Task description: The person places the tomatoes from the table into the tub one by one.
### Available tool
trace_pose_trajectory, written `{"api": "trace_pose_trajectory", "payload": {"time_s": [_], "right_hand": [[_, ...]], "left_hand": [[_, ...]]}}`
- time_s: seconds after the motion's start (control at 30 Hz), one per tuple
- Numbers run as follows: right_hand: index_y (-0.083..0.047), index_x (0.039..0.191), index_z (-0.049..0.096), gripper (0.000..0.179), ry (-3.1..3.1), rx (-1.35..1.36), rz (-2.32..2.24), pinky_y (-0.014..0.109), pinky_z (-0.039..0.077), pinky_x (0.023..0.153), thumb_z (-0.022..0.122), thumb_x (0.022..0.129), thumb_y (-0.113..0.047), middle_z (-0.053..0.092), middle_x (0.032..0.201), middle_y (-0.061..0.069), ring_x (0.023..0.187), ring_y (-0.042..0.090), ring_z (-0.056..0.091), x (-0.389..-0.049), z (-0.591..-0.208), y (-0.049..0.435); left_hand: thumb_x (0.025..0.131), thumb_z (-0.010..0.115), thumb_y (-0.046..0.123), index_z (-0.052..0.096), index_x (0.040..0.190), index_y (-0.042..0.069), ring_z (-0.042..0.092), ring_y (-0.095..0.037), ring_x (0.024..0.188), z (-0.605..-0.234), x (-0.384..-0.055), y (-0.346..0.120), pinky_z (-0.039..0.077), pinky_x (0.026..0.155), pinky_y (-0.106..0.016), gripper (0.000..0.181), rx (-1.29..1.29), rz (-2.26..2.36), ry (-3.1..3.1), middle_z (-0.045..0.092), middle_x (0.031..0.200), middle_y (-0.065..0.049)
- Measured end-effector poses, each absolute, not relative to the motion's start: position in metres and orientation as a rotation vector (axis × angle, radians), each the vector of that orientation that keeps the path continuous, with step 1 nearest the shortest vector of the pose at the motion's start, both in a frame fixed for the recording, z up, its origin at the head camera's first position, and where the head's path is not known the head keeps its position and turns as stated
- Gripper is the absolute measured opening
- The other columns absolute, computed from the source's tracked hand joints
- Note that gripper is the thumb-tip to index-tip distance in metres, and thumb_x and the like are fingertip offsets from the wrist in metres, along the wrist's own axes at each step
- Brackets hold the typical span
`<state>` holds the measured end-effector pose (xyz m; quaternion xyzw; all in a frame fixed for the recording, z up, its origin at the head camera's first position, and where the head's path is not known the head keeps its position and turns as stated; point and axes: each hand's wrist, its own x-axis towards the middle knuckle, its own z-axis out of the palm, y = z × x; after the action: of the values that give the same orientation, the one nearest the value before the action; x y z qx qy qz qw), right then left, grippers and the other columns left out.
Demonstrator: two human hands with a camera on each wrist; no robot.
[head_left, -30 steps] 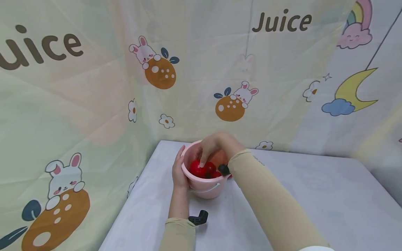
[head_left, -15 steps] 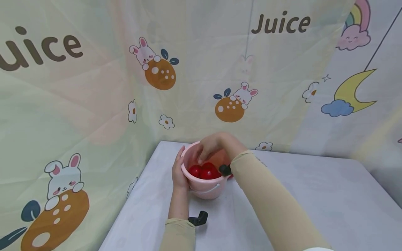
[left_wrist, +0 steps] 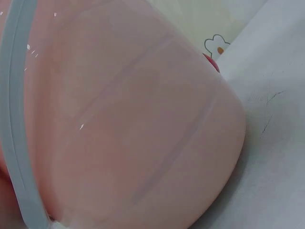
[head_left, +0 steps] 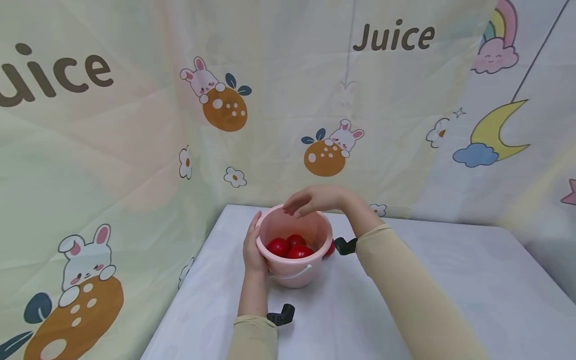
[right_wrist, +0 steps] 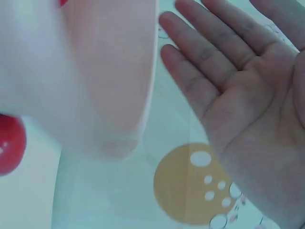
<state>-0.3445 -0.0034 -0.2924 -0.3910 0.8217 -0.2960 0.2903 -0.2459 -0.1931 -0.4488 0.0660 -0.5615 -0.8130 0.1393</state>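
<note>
A pink bucket (head_left: 294, 272) with a pale handle (head_left: 290, 274) stands on the table; its wall (left_wrist: 143, 114) fills most of the left wrist view. Inside lie three glossy red round things (head_left: 300, 251), fruit-like in shape. My left hand (head_left: 254, 252) rests along the bucket's left side, fingers straight and pointing up beside the rim. Above the bucket's back rim hovers my right hand (head_left: 317, 198), empty, with its fingers loosely extended. The right wrist view shows its bare palm (right_wrist: 257, 109) beside the bucket's rim.
Another red round thing (head_left: 330, 248) sits on the table just right of the bucket, partly hidden behind it. A printed cloth (head_left: 270, 100) hangs behind the white table (head_left: 432, 280). Black cameras (head_left: 282, 315) are strapped to both wrists.
My right hand has risen out of the bucket to above its rim, holding nothing. The red things inside have shifted. My left hand keeps its place on the side.
</note>
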Motion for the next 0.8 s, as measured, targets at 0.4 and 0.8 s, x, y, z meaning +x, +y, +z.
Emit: {"api": "trace_pose_trajectory", "payload": {"time_s": [0.4,0.8], "right_hand": [[-0.030,0.142,0.052,0.055,2.408,-0.945,-1.208,0.056,0.047,0.104,0.068,0.089,-0.041,0.055,0.144,-0.002,0.137,0.025,0.049,-0.325,-0.320,0.055],[-0.033,0.148,0.043,0.067,2.499,-0.682,-1.620,0.057,0.039,0.110,0.069,0.088,-0.048,0.046,0.153,-0.007,0.147,0.023,0.037,-0.318,-0.380,0.091]], "left_hand": [[0.097,0.053,0.039,0.049,0.137,0.050,0.041,-0.011,0.136,-0.450,-0.248,-0.193,0.041,0.112,-0.051,0.042,0.173,-2.350,-1.594,0.050,0.143,0.021],[0.096,0.057,0.038,0.048,0.138,0.050,0.040,-0.013,0.137,-0.448,-0.246,-0.193,0.043,0.110,-0.051,0.044,0.177,-2.369,-1.580,0.048,0.144,0.020]]}}
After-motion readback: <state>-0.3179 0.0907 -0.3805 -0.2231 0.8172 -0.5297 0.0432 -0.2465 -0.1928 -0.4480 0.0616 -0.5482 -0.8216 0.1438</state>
